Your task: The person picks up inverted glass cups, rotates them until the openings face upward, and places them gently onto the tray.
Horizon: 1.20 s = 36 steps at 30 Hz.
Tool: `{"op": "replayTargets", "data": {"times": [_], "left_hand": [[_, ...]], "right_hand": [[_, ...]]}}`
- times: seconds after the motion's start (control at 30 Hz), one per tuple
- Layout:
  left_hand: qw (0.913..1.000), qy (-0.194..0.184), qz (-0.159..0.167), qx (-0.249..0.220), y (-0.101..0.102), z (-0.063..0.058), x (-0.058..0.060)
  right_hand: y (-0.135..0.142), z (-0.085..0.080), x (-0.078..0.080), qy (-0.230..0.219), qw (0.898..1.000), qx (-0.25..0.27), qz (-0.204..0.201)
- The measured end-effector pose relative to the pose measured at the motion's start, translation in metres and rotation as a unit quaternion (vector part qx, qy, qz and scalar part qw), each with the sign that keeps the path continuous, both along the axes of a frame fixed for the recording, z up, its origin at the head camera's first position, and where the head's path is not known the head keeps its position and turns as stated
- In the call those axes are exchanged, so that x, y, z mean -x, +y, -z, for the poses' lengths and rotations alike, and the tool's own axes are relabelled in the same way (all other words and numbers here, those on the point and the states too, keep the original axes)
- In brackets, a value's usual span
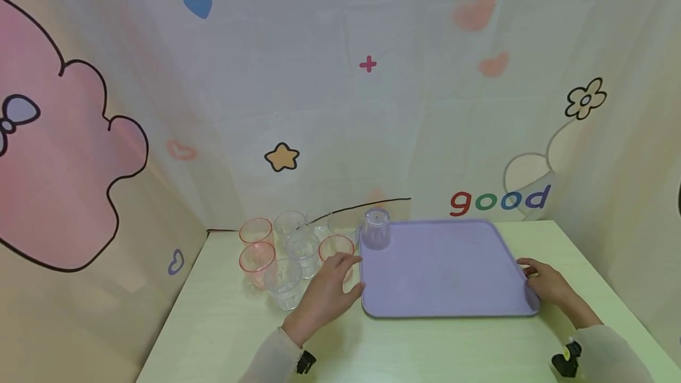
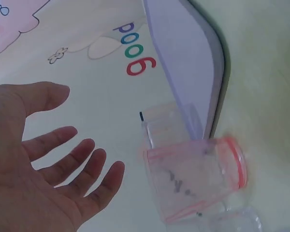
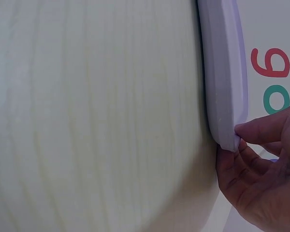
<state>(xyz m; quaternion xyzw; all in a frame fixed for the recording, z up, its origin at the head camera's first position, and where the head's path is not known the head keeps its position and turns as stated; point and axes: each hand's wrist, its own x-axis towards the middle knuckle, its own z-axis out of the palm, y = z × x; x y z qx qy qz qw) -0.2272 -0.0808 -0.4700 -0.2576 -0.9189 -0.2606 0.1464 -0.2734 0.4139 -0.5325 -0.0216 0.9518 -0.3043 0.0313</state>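
A purple tray (image 1: 441, 270) lies on the table, with an upside-down clear cup (image 1: 376, 230) on its back left corner. My right hand (image 1: 548, 282) is at the tray's right edge. In the right wrist view that hand (image 3: 266, 169) pinches the tray rim (image 3: 227, 96), thumb above and fingers below. By the tray's left edge is my left hand (image 1: 331, 291), its fingers spread and holding nothing. The left wrist view shows this hand (image 2: 53, 154) apart from a red-rimmed clear cup (image 2: 193, 176), which stands beside the tray (image 2: 198, 63).
Several clear cups stand grouped left of the tray, among them a red-rimmed cup (image 1: 258, 262) and a plain cup (image 1: 284, 282) at the front. A printed curtain (image 1: 330, 105) hangs behind the pale wooden table (image 1: 425, 347).
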Motion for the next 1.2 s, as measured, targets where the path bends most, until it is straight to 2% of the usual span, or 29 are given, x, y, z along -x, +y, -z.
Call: {"op": "replayTargets", "data": {"times": [0.17,0.3,0.47,0.77,0.97,1.2], "left_hand": [[0.9953,0.069,0.006,0.068,-0.005,-0.003,0.01],[0.9921,0.079,0.009,0.097,-0.01,-0.004,0.017],[0.9919,0.058,0.014,0.113,-0.014,-0.008,0.026],[0.9907,-0.022,0.006,0.134,-0.016,-0.004,0.044],[0.9882,-0.048,-0.005,0.145,-0.015,-0.001,0.054],[0.9845,-0.065,-0.01,0.163,-0.013,0.001,0.065]], "right_hand": [[0.0,0.001,-0.001,-0.001,1.0,0.004,0.003],[-0.001,0.002,-0.002,0.009,1.0,0.005,0.0],[-0.003,0.002,-0.001,0.014,1.0,0.005,-0.001],[-0.002,0.001,0.001,0.0,1.0,0.01,0.004],[-0.002,0.0,0.0,-0.017,1.0,0.013,0.016],[-0.003,-0.003,-0.002,-0.014,1.0,0.01,0.018]]}}
